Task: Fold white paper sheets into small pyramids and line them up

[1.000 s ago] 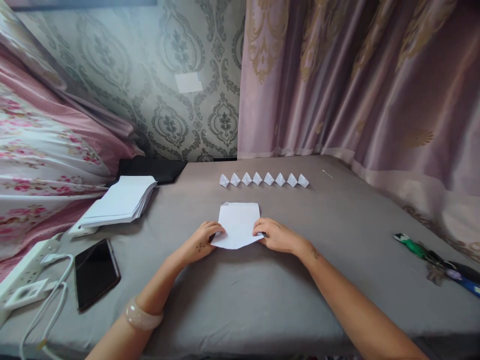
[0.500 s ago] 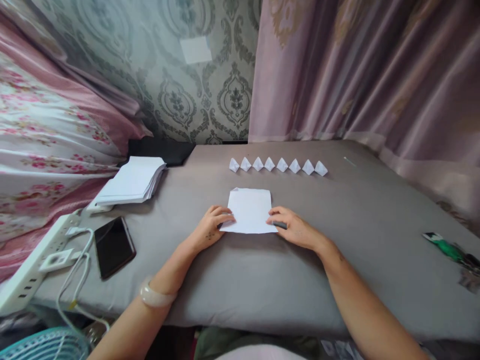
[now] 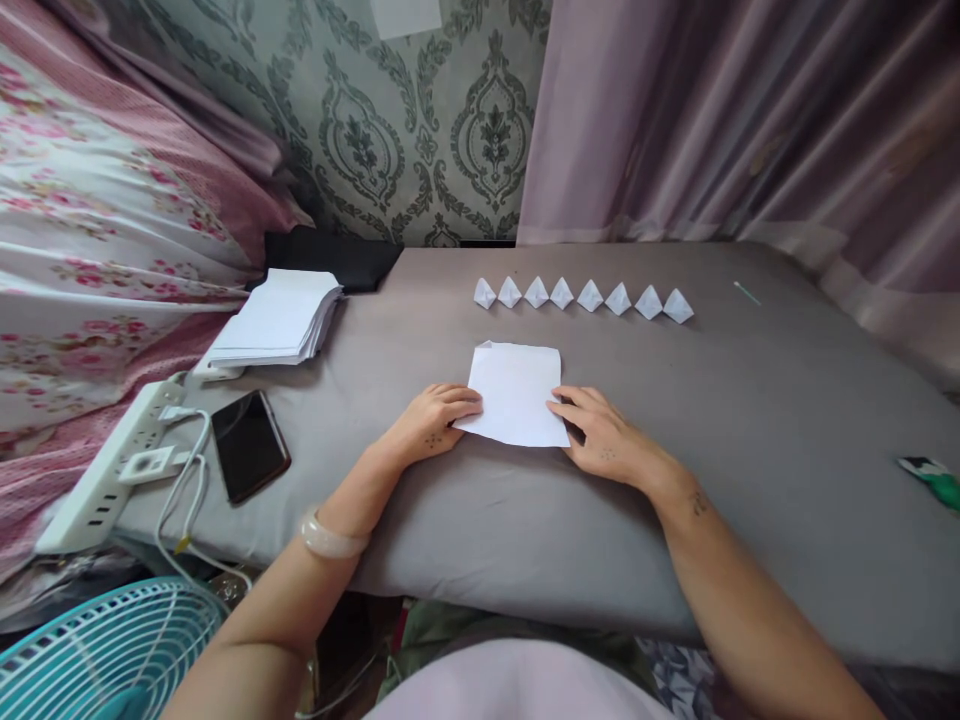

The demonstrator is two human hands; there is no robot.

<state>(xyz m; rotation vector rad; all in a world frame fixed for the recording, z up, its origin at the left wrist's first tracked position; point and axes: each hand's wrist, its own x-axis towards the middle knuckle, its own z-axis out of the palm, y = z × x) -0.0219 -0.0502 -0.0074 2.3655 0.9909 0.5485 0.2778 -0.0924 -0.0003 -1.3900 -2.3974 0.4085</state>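
A white sheet of paper (image 3: pixel 517 395) lies in front of me on the grey cloth, its top left corner slightly folded or creased. My left hand (image 3: pixel 439 418) grips its left edge, fingertips on top and the thumb hidden underneath. On the opposite edge, my right hand (image 3: pixel 600 430) holds the paper in the same way. A dark patch shows between the right fingers and the thumb; I cannot make out what it is. Beyond the sheet stands a row of several small folded white paper pieces (image 3: pixel 562 294), pointed at the top.
On the left are a stack of white paper (image 3: pixel 277 315), a phone (image 3: pixel 250 445), a power strip (image 3: pixel 112 470) with cables, and a teal fan (image 3: pixel 127 650) below the edge. A thin stick (image 3: pixel 747 293) lies far right; a green item (image 3: pixel 937 483) sits at the right edge.
The camera view has tilted down and shifted, so everything sits higher and more fan shows. Both hands stay on the paper's side edges; the right fingers have shifted slightly.
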